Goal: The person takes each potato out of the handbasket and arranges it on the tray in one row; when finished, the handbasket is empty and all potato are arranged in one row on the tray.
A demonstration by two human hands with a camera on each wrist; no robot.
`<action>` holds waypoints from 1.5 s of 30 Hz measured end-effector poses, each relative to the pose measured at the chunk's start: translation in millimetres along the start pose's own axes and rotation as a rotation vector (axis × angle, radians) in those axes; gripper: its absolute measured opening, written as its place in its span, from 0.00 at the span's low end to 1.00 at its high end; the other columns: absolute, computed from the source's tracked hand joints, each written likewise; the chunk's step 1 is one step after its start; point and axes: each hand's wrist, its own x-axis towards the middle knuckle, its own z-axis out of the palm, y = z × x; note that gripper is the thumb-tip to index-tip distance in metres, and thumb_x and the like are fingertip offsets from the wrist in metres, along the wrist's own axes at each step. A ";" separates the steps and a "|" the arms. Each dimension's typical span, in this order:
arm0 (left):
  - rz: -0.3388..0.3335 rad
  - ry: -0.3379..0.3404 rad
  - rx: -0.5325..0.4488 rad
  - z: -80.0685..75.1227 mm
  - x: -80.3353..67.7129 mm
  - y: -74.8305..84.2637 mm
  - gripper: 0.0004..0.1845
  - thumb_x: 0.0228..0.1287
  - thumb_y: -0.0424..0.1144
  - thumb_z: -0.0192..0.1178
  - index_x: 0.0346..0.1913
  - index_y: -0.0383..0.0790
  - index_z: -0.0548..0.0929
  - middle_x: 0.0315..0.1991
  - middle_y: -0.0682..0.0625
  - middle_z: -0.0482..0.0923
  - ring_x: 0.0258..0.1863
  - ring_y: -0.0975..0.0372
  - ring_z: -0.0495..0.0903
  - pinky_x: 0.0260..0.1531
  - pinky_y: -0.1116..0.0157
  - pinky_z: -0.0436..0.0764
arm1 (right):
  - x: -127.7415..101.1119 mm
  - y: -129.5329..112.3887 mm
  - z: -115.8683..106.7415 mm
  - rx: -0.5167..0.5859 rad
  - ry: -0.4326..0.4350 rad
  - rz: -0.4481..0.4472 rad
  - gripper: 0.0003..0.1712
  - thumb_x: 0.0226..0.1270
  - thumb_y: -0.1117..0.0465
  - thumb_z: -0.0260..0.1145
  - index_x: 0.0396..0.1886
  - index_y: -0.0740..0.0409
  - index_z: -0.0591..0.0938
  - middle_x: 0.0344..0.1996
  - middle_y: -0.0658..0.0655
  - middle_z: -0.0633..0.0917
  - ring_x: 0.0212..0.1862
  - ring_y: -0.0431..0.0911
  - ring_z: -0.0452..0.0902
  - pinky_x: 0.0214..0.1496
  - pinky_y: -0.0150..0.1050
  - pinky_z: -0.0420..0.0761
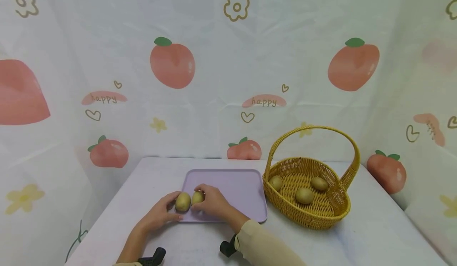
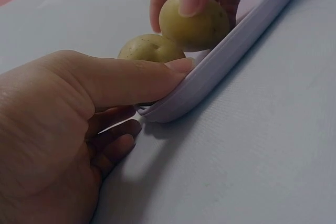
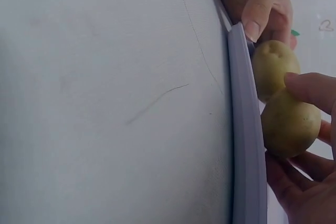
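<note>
My left hand (image 1: 159, 214) curls around one potato (image 1: 183, 202) at the near left corner of the lilac tray (image 1: 232, 186). In the left wrist view its thumb (image 2: 142, 80) lies across the front of that potato, with the tip at the tray rim; its index fingertip is hidden there. Right beside it, my right hand (image 1: 214, 202) pinches a second potato (image 3: 291, 124) between thumb and fingers, just inside the tray's near edge. The two potatoes sit side by side, overlapping in the right wrist view.
Right of the tray stands a yellow wicker basket (image 1: 307, 221) with a tall arched handle (image 1: 323, 127). Inside lie three potatoes, one of them (image 1: 304, 196) near the middle. A white-covered table (image 1: 375, 226) carries everything, and a printed curtain (image 1: 214, 131) hangs behind.
</note>
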 end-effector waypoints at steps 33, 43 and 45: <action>-0.032 -0.006 -0.004 -0.2 2.9 5.0 0.46 0.50 0.40 0.75 0.68 0.24 0.63 0.67 0.29 0.63 0.63 0.37 0.66 0.62 0.43 0.67 | -12.8 7.0 -7.1 0.043 -0.014 -0.003 0.28 0.50 0.57 0.79 0.52 0.53 0.81 0.41 0.48 0.83 0.39 0.39 0.78 0.41 0.31 0.79; -0.041 0.002 0.010 0.2 0.3 3.5 0.46 0.50 0.41 0.75 0.68 0.25 0.64 0.66 0.29 0.63 0.63 0.37 0.66 0.62 0.43 0.68 | -24.1 1.1 -24.0 -0.006 -0.035 -0.031 0.29 0.53 0.57 0.78 0.55 0.55 0.80 0.46 0.55 0.83 0.46 0.46 0.80 0.46 0.33 0.80; -0.033 0.001 0.004 0.5 -0.1 3.1 0.46 0.50 0.40 0.75 0.68 0.24 0.63 0.66 0.28 0.63 0.62 0.37 0.66 0.61 0.42 0.68 | -27.4 -3.1 -31.2 -0.019 -0.043 -0.053 0.28 0.54 0.58 0.77 0.56 0.56 0.80 0.47 0.56 0.83 0.47 0.47 0.80 0.46 0.34 0.80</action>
